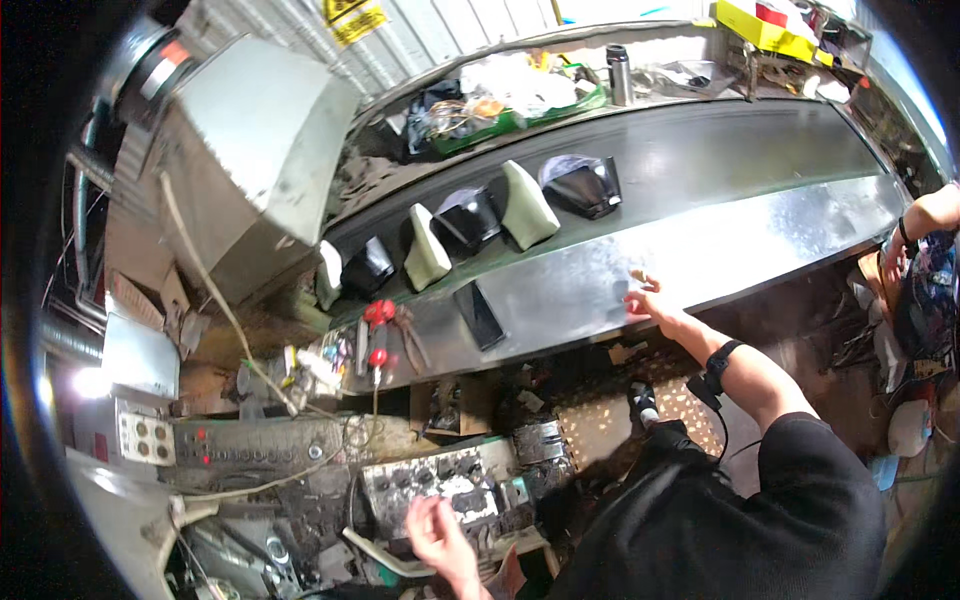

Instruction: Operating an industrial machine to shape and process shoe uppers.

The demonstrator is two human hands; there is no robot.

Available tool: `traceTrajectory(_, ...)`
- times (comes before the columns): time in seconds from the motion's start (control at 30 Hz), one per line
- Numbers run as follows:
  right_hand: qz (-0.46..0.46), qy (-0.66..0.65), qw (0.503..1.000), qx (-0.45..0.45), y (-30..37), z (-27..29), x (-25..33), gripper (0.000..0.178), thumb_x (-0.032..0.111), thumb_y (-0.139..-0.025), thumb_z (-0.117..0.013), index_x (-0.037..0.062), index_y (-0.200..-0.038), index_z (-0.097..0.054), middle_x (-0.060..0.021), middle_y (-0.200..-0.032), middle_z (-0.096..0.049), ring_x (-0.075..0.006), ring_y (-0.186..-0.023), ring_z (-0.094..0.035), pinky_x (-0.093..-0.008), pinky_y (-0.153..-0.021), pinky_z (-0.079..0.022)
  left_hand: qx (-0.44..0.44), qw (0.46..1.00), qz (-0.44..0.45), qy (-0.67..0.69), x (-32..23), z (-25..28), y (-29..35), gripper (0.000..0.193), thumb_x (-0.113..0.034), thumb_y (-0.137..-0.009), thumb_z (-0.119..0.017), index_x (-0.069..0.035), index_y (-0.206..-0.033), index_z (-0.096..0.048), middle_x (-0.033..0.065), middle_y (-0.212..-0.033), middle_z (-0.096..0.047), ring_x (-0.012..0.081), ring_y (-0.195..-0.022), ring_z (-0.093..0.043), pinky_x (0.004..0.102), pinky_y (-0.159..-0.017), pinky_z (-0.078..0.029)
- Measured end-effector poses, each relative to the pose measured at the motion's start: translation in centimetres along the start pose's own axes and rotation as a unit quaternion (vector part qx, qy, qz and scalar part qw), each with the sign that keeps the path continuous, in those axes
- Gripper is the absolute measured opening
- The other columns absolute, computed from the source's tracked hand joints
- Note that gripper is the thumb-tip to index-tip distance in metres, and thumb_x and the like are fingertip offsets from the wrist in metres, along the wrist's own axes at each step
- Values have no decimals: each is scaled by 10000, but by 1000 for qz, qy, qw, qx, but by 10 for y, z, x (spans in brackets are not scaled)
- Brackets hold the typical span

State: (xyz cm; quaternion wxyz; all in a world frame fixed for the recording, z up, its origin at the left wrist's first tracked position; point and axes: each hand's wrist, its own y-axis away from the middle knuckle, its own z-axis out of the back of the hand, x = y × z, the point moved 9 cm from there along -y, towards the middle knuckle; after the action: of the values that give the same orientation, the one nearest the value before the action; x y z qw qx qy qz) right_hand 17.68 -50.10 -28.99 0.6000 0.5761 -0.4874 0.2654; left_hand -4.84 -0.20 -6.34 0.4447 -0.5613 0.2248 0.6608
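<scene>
— Corrugated metal wall [415, 45] is seen at the back, dark belt [740, 140] run below it. Where are the main pieces found?

— On the belt's left half. Three black pieces [587, 188] are set in a row, alternated with three pale wedges [530, 208].

— Grip?

— Nothing seen held. Right hand [652, 300] is poised over the bright metal strip [770, 235], fingers loosely parted, partly curled; contact can't be told. Left hand [437, 535] is held low by the knobbed panel [430, 480], loosely open, no object made out.

— Progress?

— Six pieces are lined up, so the laying-out is judged done for these. None is being touched. What is left can't be judged from the row.

— Materials, quick.

— Black ones: glossy, curved, greyish on top. Wedges: matte, smooth, tapered. Belt: dull, flat. Strip: sheet metal, light thrown back off it.

— Farther out?

— Dark flat slab [481, 313], red tool [378, 335] and pliers [410, 338] are left on the strip. Behind the belt, a green crate [530, 122] is heaped with mixed stuff, a steel flask [619, 78] stood beside it. Co-worker's hand [893, 258] is glimpsed at far right.
</scene>
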Motion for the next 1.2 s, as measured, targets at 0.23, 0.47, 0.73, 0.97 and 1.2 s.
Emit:
traceTrajectory(0.23, -39, -244, 969, 26, -132, 19, 64, 1082, 125, -929, -645, 385, -1482, 248, -171, -1051, -603, -224, -815, -623, -373, -794, -552, 191, 946, 87, -247, 61, -129, 15, 267, -74, -889, -692, 64, -1110, -637, 120, -937, -711, 129, -822, -659, 257, -729, -526)
traceTrajectory(0.47, -113, -331, 932, -93, -244, 23, 65, 1039, 57, -896, -638, 439, -1520, 100, -125, -1258, -555, -239, -875, -602, -473, -908, -482, 133, 957, 135, -218, 24, -157, -34, 266, -81, -891, -704, 46, -1116, -643, 102, -962, -710, 105, -810, -648, 236, -719, -519)
traceTrajectory(0.73, 42, -376, 924, -49, -186, 94, 144, 839, 41, -858, -679, 369, -1517, -274, 17, -845, -570, -92, -623, -462, -278, -625, -415, 277, 946, 114, -120, 34, -293, -91, 260, -69, -880, -707, 43, -1108, -652, 91, -1015, -697, 138, -943, -651, 272, -862, -516)
traceTrajectory(0.97, 17, -406, 900, -156, 27, 208, 78, 724, 61, -893, -670, 359, -1467, -345, 67, -871, -504, -62, -730, -478, -422, -771, -471, 340, 937, 69, -40, 92, -489, -184, 360, -64, -842, -725, 18, -1169, -598, 121, -1088, -662, 192, -1006, -635, 315, -890, -505)
traceTrajectory(1.2, 40, -560, 796, -224, 169, 183, 36, 682, 13, -895, -657, 404, -1394, -403, 76, -957, -561, -110, -852, -558, -785, -1023, -266, 262, 908, 202, -259, 112, -628, -225, 1126, -417, -673, -851, -264, -1549, -160, 288, -1536, -191, 420, -1386, -307, 492, -1102, -324)
